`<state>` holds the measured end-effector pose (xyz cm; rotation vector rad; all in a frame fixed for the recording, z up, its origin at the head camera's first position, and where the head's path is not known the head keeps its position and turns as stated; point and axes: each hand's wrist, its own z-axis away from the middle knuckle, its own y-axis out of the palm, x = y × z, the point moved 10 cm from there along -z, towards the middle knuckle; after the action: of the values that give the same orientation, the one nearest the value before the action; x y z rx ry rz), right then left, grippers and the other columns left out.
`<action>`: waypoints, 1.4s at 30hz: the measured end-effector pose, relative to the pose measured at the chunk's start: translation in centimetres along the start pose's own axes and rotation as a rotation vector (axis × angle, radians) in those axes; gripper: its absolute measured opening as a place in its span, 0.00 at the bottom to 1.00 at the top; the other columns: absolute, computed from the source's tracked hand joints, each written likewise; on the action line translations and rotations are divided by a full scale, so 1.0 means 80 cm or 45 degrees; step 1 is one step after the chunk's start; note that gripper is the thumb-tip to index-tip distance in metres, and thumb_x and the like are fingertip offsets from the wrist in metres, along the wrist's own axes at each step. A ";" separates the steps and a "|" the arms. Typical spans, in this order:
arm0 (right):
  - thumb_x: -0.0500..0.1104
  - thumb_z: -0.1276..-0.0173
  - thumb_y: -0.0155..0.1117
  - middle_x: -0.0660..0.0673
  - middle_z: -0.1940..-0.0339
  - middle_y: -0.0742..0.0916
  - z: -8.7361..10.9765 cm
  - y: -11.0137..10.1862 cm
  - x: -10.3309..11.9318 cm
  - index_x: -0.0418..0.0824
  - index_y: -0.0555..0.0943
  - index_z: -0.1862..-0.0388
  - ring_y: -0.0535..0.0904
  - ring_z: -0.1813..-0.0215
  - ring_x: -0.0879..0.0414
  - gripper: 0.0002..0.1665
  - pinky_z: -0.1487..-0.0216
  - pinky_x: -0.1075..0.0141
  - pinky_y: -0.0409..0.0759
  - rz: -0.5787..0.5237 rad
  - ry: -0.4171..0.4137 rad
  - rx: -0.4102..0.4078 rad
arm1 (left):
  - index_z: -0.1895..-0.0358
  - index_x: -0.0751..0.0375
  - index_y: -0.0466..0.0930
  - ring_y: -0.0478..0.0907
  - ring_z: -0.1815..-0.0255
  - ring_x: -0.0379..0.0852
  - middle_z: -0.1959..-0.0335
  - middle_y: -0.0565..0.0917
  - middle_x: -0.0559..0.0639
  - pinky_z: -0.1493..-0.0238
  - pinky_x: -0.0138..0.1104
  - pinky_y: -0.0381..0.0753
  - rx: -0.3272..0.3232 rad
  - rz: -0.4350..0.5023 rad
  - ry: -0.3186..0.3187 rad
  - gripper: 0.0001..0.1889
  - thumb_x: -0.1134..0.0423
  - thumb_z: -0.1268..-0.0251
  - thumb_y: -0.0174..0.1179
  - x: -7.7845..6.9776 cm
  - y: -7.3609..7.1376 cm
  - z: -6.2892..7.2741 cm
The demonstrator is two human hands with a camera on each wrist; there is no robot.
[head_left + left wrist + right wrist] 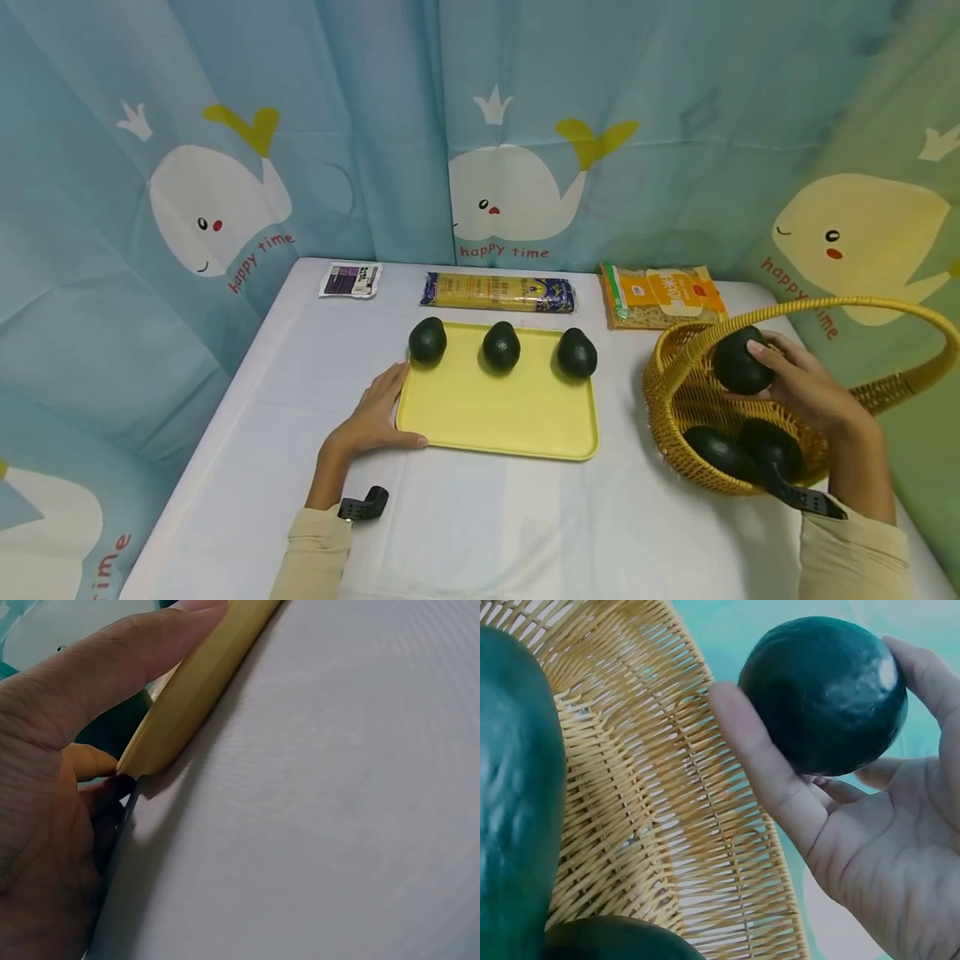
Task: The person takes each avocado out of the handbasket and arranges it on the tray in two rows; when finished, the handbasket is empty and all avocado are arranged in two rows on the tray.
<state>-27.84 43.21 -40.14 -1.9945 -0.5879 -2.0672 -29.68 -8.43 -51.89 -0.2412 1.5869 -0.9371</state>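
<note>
Between thumb and fingers, the right hand (810,392) grasps a glossy, dark green held avocado (738,362), rounded and faintly dimpled, raised over the woven wicker basket (660,417), whose golden strands form open ribs and a thick arched handle. Inside lie a long dark avocado (720,454) and a second dark avocado (776,442). The left hand (375,417) clasps nothing: its relaxed fingers and straight thumb span one near corner of the smooth, shallow yellow tray (495,408), touching its raised rim. Three pear-shaped avocados (501,347) stand in a row along the tray's far side. Behind it, on the white cloth (480,533), lie a shiny noodle packet (498,292), a crinkled orange bag (663,296) and a small purple-and-white sachet (350,280). A black wrist strap (813,502) partly covers the second avocado; the right wrist view crops both basket avocados. In the left wrist view the tray shows only as a slanting edge, with the fingertips lost in shadow.
</note>
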 end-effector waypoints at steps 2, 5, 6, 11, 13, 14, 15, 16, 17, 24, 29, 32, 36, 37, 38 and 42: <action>0.34 0.19 0.29 0.50 0.43 0.78 0.000 0.003 0.005 0.48 0.55 0.30 0.85 0.47 0.53 0.23 0.58 0.50 0.86 -0.011 -0.033 0.004 | 0.21 0.61 0.41 0.42 0.20 0.64 0.20 0.47 0.63 0.26 0.64 0.46 0.009 0.008 0.003 0.69 0.41 0.65 0.76 0.000 -0.001 0.000; 0.34 0.19 0.26 0.50 0.39 0.75 0.000 0.011 0.011 0.51 0.48 0.26 0.84 0.44 0.52 0.27 0.57 0.49 0.86 -0.075 -0.092 0.055 | 0.21 0.60 0.42 0.43 0.20 0.64 0.20 0.47 0.62 0.26 0.64 0.46 0.022 0.026 -0.002 0.69 0.42 0.66 0.77 0.001 -0.002 0.000; 0.33 0.20 0.25 0.49 0.38 0.74 0.000 0.015 0.013 0.51 0.47 0.25 0.83 0.43 0.51 0.28 0.56 0.48 0.85 -0.114 -0.114 0.087 | 0.21 0.60 0.42 0.43 0.20 0.64 0.20 0.47 0.62 0.26 0.63 0.46 0.029 0.025 -0.006 0.69 0.42 0.66 0.77 0.002 -0.002 0.001; 0.29 0.22 0.20 0.41 0.37 0.72 0.000 0.029 0.023 0.44 0.46 0.27 0.81 0.41 0.40 0.28 0.51 0.45 0.82 -0.276 -0.227 0.251 | 0.21 0.59 0.42 0.44 0.21 0.63 0.20 0.48 0.61 0.26 0.63 0.48 0.027 -0.006 -0.006 0.69 0.41 0.66 0.77 0.006 -0.002 0.000; 0.26 0.23 0.23 0.40 0.40 0.74 0.000 0.026 0.024 0.44 0.46 0.28 0.85 0.49 0.41 0.29 0.52 0.47 0.83 -0.224 -0.240 0.212 | 0.21 0.59 0.43 0.46 0.21 0.63 0.20 0.49 0.62 0.27 0.63 0.48 0.008 -0.022 0.002 0.68 0.41 0.66 0.77 0.006 -0.003 0.000; 0.25 0.24 0.25 0.41 0.41 0.75 0.001 0.024 0.023 0.46 0.46 0.28 0.86 0.53 0.42 0.31 0.52 0.50 0.84 -0.181 -0.233 0.175 | 0.21 0.59 0.43 0.46 0.21 0.64 0.21 0.49 0.62 0.27 0.64 0.48 -0.002 -0.027 0.003 0.68 0.40 0.66 0.76 0.005 -0.004 0.001; 0.23 0.25 0.27 0.41 0.42 0.76 0.001 0.022 0.022 0.47 0.45 0.27 0.87 0.55 0.43 0.33 0.53 0.51 0.84 -0.137 -0.223 0.140 | 0.21 0.59 0.43 0.46 0.21 0.64 0.21 0.50 0.62 0.27 0.64 0.48 -0.011 -0.032 0.003 0.68 0.40 0.66 0.76 0.005 -0.005 0.001; 0.23 0.25 0.28 0.42 0.42 0.77 0.001 0.021 0.022 0.48 0.44 0.26 0.88 0.57 0.43 0.35 0.54 0.53 0.85 -0.099 -0.214 0.121 | 0.21 0.59 0.44 0.47 0.21 0.63 0.21 0.50 0.61 0.27 0.64 0.48 -0.020 -0.035 0.003 0.68 0.40 0.66 0.76 0.005 -0.006 0.001; 0.22 0.26 0.30 0.43 0.43 0.77 0.002 0.019 0.021 0.48 0.43 0.25 0.88 0.57 0.45 0.37 0.55 0.54 0.85 -0.060 -0.204 0.089 | 0.21 0.58 0.44 0.47 0.21 0.63 0.21 0.51 0.61 0.27 0.64 0.48 -0.024 -0.038 0.003 0.68 0.40 0.66 0.76 0.004 -0.007 0.001; 0.25 0.25 0.31 0.47 0.43 0.79 0.009 0.025 0.023 0.48 0.46 0.23 0.87 0.53 0.53 0.36 0.57 0.51 0.86 -0.051 -0.209 0.022 | 0.21 0.56 0.45 0.47 0.21 0.62 0.21 0.52 0.59 0.28 0.64 0.48 -0.045 -0.043 0.003 0.67 0.40 0.66 0.76 0.003 -0.008 0.003; 0.24 0.26 0.30 0.46 0.38 0.76 0.022 0.032 0.031 0.44 0.46 0.22 0.86 0.49 0.47 0.36 0.61 0.48 0.85 -0.051 -0.280 0.006 | 0.21 0.55 0.46 0.49 0.21 0.63 0.21 0.54 0.58 0.29 0.63 0.50 -0.061 -0.079 0.028 0.67 0.38 0.67 0.75 0.001 -0.007 0.004; 0.25 0.25 0.32 0.47 0.39 0.77 0.029 0.035 0.033 0.43 0.46 0.21 0.88 0.53 0.49 0.37 0.64 0.52 0.86 0.065 -0.287 -0.049 | 0.21 0.56 0.47 0.49 0.21 0.63 0.21 0.54 0.59 0.29 0.62 0.49 -0.068 -0.076 0.031 0.67 0.38 0.68 0.76 0.001 -0.008 0.004; 0.26 0.25 0.34 0.50 0.44 0.82 0.041 0.043 0.037 0.41 0.47 0.21 0.88 0.62 0.58 0.36 0.71 0.65 0.84 0.230 -0.292 -0.090 | 0.21 0.57 0.47 0.48 0.21 0.62 0.21 0.53 0.59 0.26 0.61 0.46 -0.062 -0.065 0.020 0.67 0.39 0.67 0.76 0.003 -0.007 0.004; 0.25 0.26 0.34 0.50 0.44 0.82 0.045 0.045 0.038 0.41 0.47 0.21 0.87 0.64 0.59 0.36 0.76 0.67 0.81 0.263 -0.299 -0.087 | 0.21 0.57 0.47 0.47 0.21 0.62 0.21 0.53 0.59 0.26 0.60 0.46 -0.062 -0.061 0.019 0.67 0.39 0.67 0.76 0.003 -0.007 0.004; 0.25 0.26 0.34 0.51 0.45 0.83 0.048 0.048 0.039 0.41 0.47 0.21 0.87 0.66 0.58 0.36 0.77 0.67 0.79 0.297 -0.301 -0.083 | 0.21 0.57 0.47 0.47 0.21 0.62 0.21 0.53 0.59 0.25 0.61 0.45 -0.064 -0.052 0.019 0.67 0.39 0.67 0.76 0.004 -0.006 0.004; 0.23 0.27 0.33 0.51 0.36 0.76 0.063 0.058 0.041 0.37 0.43 0.21 0.87 0.57 0.56 0.38 0.71 0.65 0.82 0.359 -0.297 -0.040 | 0.21 0.58 0.47 0.48 0.21 0.62 0.21 0.53 0.59 0.26 0.61 0.47 -0.074 -0.043 0.033 0.67 0.38 0.67 0.75 0.004 -0.003 0.005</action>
<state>-21.54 41.54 -36.19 -2.2081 -0.2911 -1.7052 -29.47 -8.99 -51.97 -0.2983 1.6400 -0.9237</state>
